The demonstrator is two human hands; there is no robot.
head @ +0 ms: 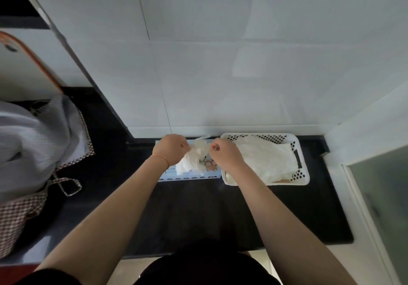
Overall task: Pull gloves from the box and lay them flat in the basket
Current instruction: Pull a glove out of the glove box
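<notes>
A light blue glove box (189, 177) lies flat on the black counter by the wall. Above it I hold a crumpled thin white glove (195, 156) between both hands. My left hand (171, 151) pinches its left side and my right hand (224, 153) pinches its right side, fingers curled. More of the glove bunches down over the box opening. Right of the box stands a white perforated basket (301, 177) with several white gloves (265, 158) spread inside it.
The black counter (198, 214) runs from the white tiled wall toward me. A striped cloth in a checkered bag (33, 152) fills the left side. A white ledge and glass panel (379, 196) border the right.
</notes>
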